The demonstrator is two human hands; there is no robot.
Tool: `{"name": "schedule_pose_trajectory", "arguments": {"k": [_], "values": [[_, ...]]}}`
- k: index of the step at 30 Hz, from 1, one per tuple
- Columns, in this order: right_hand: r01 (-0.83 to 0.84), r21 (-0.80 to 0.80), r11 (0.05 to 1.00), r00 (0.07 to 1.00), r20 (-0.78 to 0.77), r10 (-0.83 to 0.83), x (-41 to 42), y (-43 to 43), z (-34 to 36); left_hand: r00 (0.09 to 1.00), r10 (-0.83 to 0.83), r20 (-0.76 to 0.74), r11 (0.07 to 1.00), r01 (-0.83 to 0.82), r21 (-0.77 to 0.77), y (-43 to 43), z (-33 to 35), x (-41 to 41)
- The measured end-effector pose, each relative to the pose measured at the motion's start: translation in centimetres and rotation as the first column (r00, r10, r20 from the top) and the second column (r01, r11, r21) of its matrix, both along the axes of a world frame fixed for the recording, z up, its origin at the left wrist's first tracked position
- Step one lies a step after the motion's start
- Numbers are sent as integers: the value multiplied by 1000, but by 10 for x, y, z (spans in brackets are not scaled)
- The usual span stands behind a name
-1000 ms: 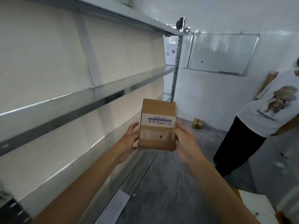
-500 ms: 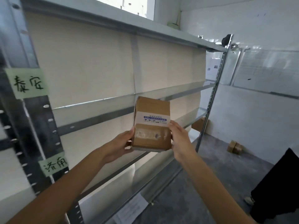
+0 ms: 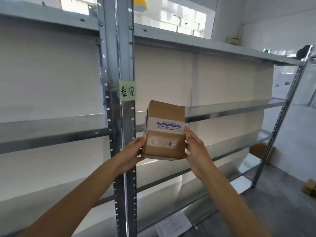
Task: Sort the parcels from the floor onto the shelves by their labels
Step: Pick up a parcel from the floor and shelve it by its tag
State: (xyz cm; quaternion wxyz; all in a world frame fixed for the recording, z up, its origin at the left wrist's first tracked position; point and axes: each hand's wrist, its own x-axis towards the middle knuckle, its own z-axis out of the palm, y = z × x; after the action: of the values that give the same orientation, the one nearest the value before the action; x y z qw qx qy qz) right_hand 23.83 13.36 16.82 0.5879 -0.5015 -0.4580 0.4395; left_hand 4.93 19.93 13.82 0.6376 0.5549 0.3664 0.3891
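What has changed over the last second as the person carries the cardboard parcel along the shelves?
The view has swung left: the upright post with its green handwritten label now stands centre, and the bystander is out of view. The parcel stays held between the left hand and right hand.

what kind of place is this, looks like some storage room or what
Probably a small parcel sorting or stock room. Bare metal shelving runs along the wall, a green handwritten tag marks an upright, and both hands, left hand and right hand, hold a taped cardboard parcel. More boxes sit on the concrete floor.
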Motion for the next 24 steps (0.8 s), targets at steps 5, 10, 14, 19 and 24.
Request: {"name": "schedule_pose_trajectory", "arguments": {"k": [5,10,14,19,24], "values": [[-142,10,990,990,6,142,-72,-29,3,993,118,-9,993,-118,31,-48,7,-72],[-248,29,968,969,0,249,-136,-53,8,967,255,-2,965,-255,61,-90,9,-138],[-342,35,939,937,-69,343,-179,-68,13,942,334,35,939,-336,77,-122,10,-183],[-427,34,904,896,-122,428,-218,-74,15,899,435,42,897,-437,69,-147,12,-228],[-557,66,828,816,-140,561,-246,-67,23,864,503,35,862,-504,54,-156,19,-264]]}}
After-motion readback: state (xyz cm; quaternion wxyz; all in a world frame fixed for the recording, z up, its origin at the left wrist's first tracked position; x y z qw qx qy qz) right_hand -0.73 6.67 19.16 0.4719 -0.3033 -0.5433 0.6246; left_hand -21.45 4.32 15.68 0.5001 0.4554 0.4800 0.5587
